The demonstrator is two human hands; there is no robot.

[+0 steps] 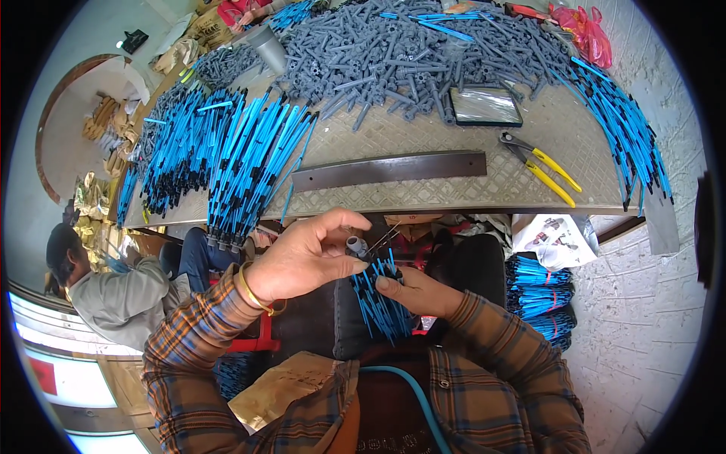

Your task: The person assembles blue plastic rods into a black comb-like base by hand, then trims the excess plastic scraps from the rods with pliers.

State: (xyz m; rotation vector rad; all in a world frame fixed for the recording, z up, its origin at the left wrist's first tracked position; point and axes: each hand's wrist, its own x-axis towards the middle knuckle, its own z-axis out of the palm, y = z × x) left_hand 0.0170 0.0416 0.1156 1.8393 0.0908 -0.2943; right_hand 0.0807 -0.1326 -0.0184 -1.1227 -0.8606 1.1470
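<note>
In front of my body, my left hand is curled with thumb and fingers around a small grey plastic tubular piece. Close by on its right, my right hand grips a loose bundle of thin blue rods with black sections. The rods fan downward from the fingers, and a few thin dark tips stick up toward the grey piece. Part of the right hand's fingers is hidden behind the bundle. Both hands are just below the table's near edge.
The table bears a large heap of grey plastic pieces, blue rod bundles at left and more rods at right. A dark flat bar, yellow-handled pliers and a dark-framed rectangle lie there. Another person sits at left.
</note>
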